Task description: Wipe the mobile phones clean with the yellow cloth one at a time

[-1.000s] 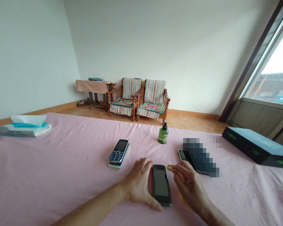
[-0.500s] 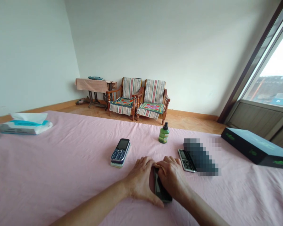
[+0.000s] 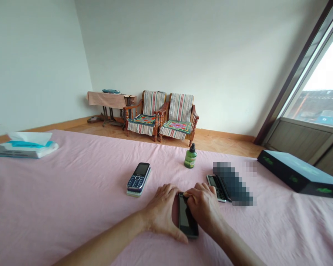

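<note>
A black smartphone (image 3: 186,218) lies face up on the pink cloth in front of me. My left hand (image 3: 162,212) steadies it, fingers at its far end and thumb by its near left corner. Over the far right part of the screen, my right hand (image 3: 205,205) presses down with curled fingers. A small pale bit shows at its fingertips; I cannot tell if it is a held thing or a fingertip. To the left, a dark blue keypad phone (image 3: 139,176) sits on top of another pale flat item. Another keypad phone (image 3: 219,194) lies right of my right hand.
A green bottle (image 3: 190,158) with a black cap stands beyond my hands. A blurred dark object (image 3: 234,184) lies beside the right keypad phone. Farther right is a black box (image 3: 299,173); at far left, a tissue pack (image 3: 24,149). Two chairs (image 3: 176,114) stand beyond the cloth.
My right hand has shifted slightly right across the smartphone, showing more of its screen. My left hand stays around it. The whole view has shifted a little.
</note>
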The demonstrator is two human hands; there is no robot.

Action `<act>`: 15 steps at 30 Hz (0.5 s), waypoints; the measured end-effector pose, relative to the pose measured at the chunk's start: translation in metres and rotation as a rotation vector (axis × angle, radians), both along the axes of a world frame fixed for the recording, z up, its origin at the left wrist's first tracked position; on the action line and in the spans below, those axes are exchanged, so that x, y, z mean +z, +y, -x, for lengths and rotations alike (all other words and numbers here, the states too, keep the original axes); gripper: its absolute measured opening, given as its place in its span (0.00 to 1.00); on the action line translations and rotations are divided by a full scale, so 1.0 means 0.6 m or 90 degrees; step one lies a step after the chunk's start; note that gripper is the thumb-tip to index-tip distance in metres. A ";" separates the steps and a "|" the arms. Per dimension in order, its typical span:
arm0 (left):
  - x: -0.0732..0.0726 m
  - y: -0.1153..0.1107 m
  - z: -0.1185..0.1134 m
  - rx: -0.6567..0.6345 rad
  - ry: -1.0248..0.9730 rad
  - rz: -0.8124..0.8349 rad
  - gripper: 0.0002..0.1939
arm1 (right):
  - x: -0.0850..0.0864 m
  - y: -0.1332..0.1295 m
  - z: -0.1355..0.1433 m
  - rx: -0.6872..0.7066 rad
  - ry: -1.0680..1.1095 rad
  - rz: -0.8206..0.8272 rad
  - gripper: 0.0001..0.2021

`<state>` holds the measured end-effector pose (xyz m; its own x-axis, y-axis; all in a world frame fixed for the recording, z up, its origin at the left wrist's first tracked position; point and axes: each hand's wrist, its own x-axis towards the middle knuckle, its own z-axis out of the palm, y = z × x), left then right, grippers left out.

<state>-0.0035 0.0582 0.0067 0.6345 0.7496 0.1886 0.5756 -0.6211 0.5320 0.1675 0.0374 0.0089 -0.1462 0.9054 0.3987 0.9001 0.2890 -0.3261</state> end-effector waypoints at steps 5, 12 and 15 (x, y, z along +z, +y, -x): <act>0.002 0.001 0.000 -0.005 0.007 -0.001 0.47 | -0.006 0.001 -0.001 0.057 0.048 0.003 0.14; 0.002 0.001 0.001 -0.009 0.002 0.009 0.47 | 0.000 -0.012 -0.006 0.124 0.069 0.038 0.15; 0.002 0.001 0.001 -0.012 0.004 0.001 0.46 | 0.003 -0.008 -0.006 0.110 0.061 0.030 0.15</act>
